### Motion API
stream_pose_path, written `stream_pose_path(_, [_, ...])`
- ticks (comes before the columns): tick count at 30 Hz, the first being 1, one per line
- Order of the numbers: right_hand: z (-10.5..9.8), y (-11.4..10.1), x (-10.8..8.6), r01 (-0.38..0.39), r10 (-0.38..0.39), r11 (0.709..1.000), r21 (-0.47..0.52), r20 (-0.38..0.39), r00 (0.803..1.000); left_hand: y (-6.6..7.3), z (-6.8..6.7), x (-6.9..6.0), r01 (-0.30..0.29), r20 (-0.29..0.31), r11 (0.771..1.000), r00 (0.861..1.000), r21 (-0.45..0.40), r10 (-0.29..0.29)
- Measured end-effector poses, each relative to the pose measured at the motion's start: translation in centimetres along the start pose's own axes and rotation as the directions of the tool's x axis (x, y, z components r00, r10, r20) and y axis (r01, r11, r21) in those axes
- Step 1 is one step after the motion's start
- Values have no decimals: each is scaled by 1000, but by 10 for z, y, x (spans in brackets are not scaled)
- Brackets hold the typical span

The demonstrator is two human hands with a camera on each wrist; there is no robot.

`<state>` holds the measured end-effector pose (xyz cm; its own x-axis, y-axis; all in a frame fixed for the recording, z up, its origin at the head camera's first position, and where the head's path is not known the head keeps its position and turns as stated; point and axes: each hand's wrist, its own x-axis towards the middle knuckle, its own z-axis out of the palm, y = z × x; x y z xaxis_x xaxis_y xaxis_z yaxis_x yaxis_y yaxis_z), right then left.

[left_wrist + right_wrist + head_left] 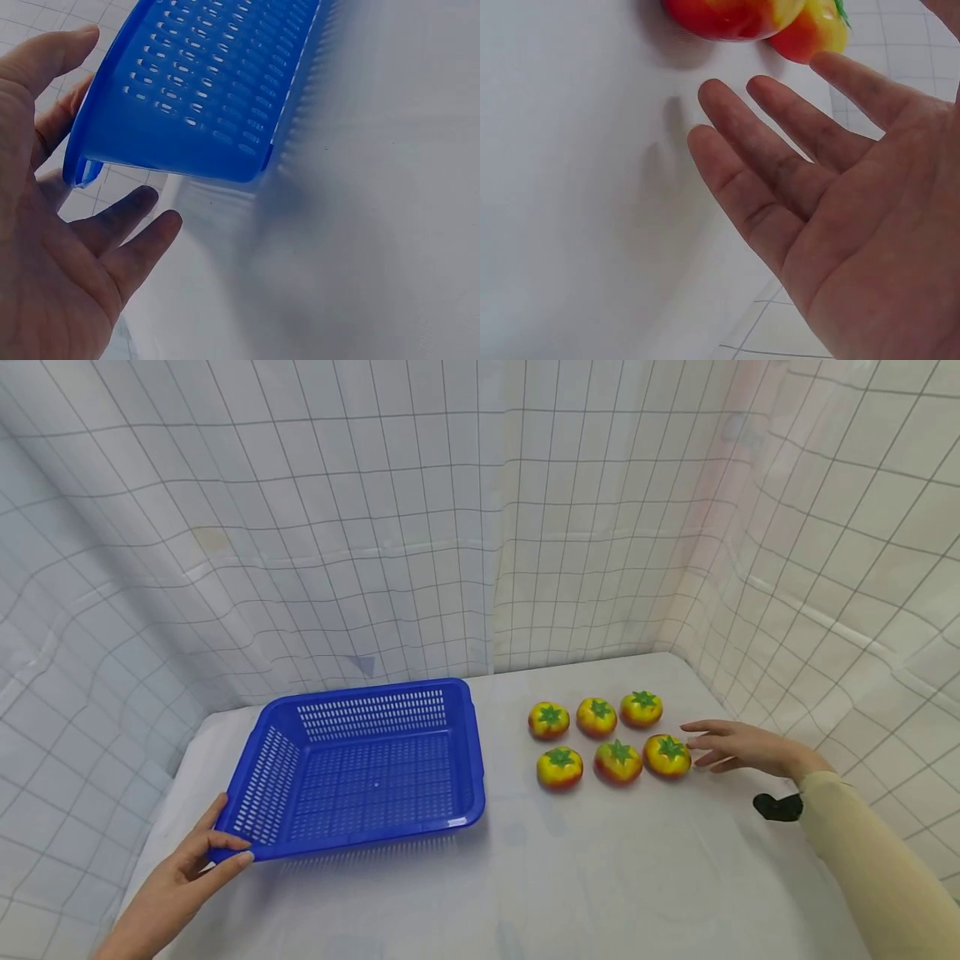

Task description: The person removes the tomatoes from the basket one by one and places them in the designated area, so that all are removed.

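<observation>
A blue perforated plastic basket [375,785] stands on the left side of the table with nothing in it. At its near left corner my left hand [176,881] grips the rim, thumb and fingers about the edge; in the left wrist view the last two fingers [150,247] extend below the rim. Several yellow-and-red, tomato-like fruits with green star-shaped tops lie in two rows of three to the right. Beside the near right fruit [667,756] is my right hand [750,748], empty, its fingers spread and slightly bent. Whether a fingertip touches that fruit, I cannot tell.
A white cloth covers the table [570,877]. Grid-patterned white curtains [390,527] enclose the back and both sides. A small black object [777,807] shows beside the right wrist.
</observation>
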<state>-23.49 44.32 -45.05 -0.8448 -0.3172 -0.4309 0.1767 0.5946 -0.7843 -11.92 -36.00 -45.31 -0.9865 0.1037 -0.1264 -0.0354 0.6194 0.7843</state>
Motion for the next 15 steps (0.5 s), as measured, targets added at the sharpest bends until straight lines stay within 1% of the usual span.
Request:
stream_pose_path(3, [-2,-3,-5,2,-2,1000,-19,-34,999,3,-4,1,-9,12,999,1000,42,8])
stream_pose_path(4, [-2,-5,-6,4,-5,1000,-25,-45,999,4,-5,2,-12,3,998,1000,58,12])
stream_pose_path(6, [-3,-8,-9,12,-14,999,-37,-64,998,4,-6,4,-39,-33,995,999,89,42])
stream_pose_path(9, [-3,-12,-11,27,-32,998,-63,-84,996,5,-9,6,-74,-87,987,992,140,87])
stream_pose_path(11, [-2,-16,-12,40,-48,996,-84,-100,994,8,-11,9,-85,-102,980,989,178,104])
stream_pose_path(15, [1,-27,-13,30,-59,985,-167,-172,983,19,-19,14,-64,-104,961,990,270,95])
